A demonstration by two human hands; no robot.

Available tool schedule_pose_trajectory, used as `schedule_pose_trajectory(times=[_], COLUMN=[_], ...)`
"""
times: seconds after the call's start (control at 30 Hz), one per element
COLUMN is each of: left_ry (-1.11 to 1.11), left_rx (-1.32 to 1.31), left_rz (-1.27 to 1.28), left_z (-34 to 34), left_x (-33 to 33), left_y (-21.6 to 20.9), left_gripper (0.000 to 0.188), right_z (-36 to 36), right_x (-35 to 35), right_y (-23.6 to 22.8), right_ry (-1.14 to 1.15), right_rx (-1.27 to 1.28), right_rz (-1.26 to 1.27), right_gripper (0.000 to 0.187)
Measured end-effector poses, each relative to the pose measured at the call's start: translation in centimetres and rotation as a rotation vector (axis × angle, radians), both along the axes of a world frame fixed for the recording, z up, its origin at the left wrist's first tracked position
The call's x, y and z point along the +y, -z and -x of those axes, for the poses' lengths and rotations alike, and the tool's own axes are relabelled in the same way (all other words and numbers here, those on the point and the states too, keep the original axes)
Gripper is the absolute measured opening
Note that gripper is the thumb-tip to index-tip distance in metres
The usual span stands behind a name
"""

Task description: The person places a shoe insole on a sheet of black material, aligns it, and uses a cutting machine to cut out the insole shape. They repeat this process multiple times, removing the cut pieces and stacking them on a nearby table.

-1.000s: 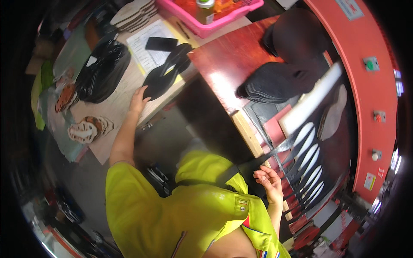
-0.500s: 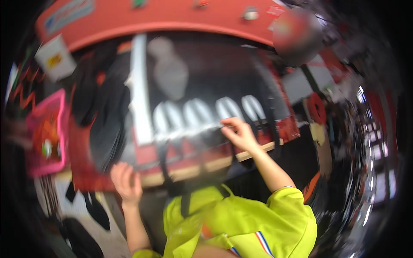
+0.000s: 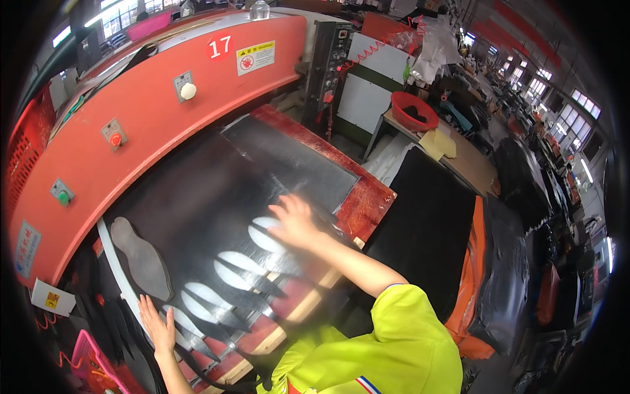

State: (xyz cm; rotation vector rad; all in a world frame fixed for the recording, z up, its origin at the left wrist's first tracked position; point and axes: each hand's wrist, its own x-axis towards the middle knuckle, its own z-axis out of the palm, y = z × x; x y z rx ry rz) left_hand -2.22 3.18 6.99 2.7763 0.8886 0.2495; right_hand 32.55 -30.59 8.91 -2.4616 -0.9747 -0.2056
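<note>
A black sheet (image 3: 197,190) covers the bed of a red press. Along its near edge runs a row of pale, sole-shaped patches (image 3: 231,274), with dark strips between them; whether these are holes or pieces I cannot tell. My right hand (image 3: 296,223) is spread over the rightmost patch and holds nothing visible. At the left, my left hand (image 3: 157,326) is flat with fingers stretched, beside the lower end of a white bar (image 3: 123,279) and the leftmost patch. A grey sole-shaped plate (image 3: 141,257) lies on the sheet, just right of that bar.
The red press beam (image 3: 154,105) with several knobs spans the far side. A wooden strip (image 3: 266,341) edges the bed in front of me. Black sheets (image 3: 420,230) are stacked at right, near a red bowl (image 3: 413,111). A pink basket (image 3: 92,358) stands lower left.
The view has swung to the right. My right hand's curled fingers have spread over the rightmost patch. My left hand has gone from the bed's front edge to beside the white bar.
</note>
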Motion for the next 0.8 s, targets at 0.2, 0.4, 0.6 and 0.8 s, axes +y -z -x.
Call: schedule_pose_trajectory(times=[0.2,0.4,0.6,0.8], left_ry=[0.064,0.045,0.035,0.010], left_rx=[0.064,0.013,-0.029,-0.026], left_rz=[-0.072,-0.115,-0.084,-0.061], left_z=[-1.0,-0.2,2.0,3.9], left_x=[0.8,-0.5,-4.1,-5.9], left_y=[0.7,0.6,-0.6,-1.1], left_gripper=[0.074,0.081,0.090,0.090], right_z=[-2.2,-1.1,1.1,3.0], right_x=[4.4,4.6,2.2,0.7], right_y=[2.1,1.9,1.2,1.5], right_ry=[-0.080,-0.088,-0.125,-0.133], right_rx=[0.052,-0.015,0.000,-0.069], right_rz=[0.246,0.264,0.216,0.230], right_gripper=[0.073,0.077,0.083,0.079])
